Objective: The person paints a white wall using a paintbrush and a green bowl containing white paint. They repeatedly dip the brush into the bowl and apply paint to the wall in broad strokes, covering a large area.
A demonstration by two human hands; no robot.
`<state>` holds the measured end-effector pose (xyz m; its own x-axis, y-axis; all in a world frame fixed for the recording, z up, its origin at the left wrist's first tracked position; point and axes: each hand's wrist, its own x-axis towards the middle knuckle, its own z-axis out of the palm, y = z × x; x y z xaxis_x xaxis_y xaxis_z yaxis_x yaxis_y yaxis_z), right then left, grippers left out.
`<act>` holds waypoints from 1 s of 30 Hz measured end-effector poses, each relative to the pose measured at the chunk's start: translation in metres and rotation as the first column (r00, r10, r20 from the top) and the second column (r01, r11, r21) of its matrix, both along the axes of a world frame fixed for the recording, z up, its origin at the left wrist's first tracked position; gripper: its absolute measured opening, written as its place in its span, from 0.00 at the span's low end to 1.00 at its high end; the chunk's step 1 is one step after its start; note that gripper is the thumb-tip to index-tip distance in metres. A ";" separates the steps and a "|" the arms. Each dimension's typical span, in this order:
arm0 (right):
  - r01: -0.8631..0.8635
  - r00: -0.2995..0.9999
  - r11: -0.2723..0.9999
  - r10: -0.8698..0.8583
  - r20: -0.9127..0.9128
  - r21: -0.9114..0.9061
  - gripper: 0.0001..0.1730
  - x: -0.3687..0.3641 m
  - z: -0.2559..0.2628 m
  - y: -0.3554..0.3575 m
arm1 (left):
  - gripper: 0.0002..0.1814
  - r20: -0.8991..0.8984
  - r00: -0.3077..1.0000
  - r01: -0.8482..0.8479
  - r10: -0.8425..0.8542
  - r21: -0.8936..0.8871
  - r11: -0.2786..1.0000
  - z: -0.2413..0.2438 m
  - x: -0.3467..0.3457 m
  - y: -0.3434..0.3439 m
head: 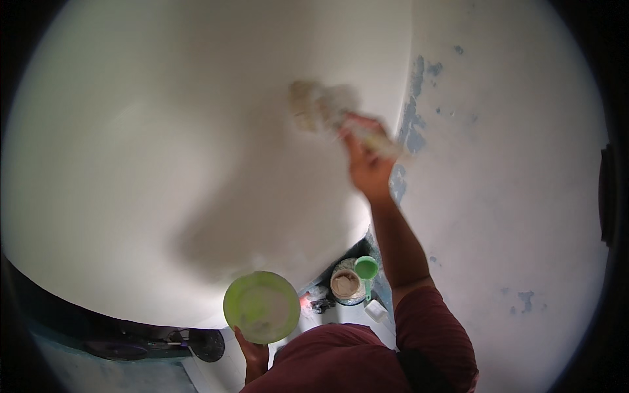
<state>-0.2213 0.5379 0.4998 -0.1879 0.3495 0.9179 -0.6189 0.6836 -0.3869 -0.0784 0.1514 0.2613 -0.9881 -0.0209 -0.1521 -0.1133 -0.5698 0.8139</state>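
My right hand (366,152) is raised in front of the white wall (147,172), gripping the handle of a wide paint brush (309,105). Motion blurs the brush, and I cannot tell whether its bristles touch the wall. Low in the view, my left hand (251,348) holds a light green plastic bowl (261,275) by its near left edge. A whitish substance (265,312) lies in the bottom of the bowl. My left fingers are mostly hidden beneath it.
A second wall (491,206) with peeling blue-grey patches meets the first at a corner on the right. Below, a brown tub (345,285) and a green dipper (366,268) rest on a round container. A white box (376,310) and a black fan-like object (206,345) are on the floor.
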 end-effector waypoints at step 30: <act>-0.176 0.984 0.595 0.081 -0.159 -0.785 0.16 -0.011 -0.024 0.079 | 0.35 0.161 0.980 0.087 -0.113 0.162 0.983 -0.045 -0.021 -0.083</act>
